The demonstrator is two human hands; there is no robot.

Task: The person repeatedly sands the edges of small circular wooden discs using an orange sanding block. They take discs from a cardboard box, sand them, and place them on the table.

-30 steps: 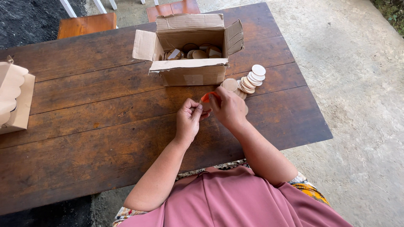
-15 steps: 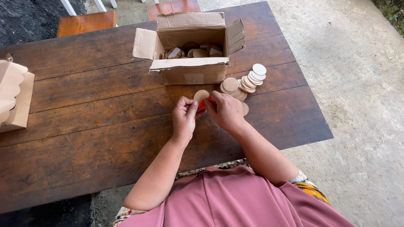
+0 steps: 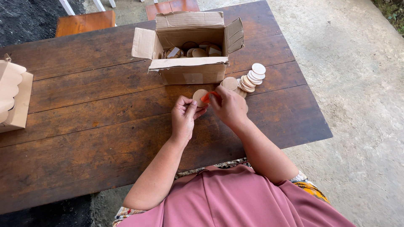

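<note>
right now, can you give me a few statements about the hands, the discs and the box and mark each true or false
1. The left hand holds a round wooden disc. True.
2. The right hand pinches a blue thing. False: the small thing is orange.
3. The cardboard box is shut. False: its flaps stand open, discs inside.
4. More discs lie stacked on the wooden table right of the box. True.
</note>
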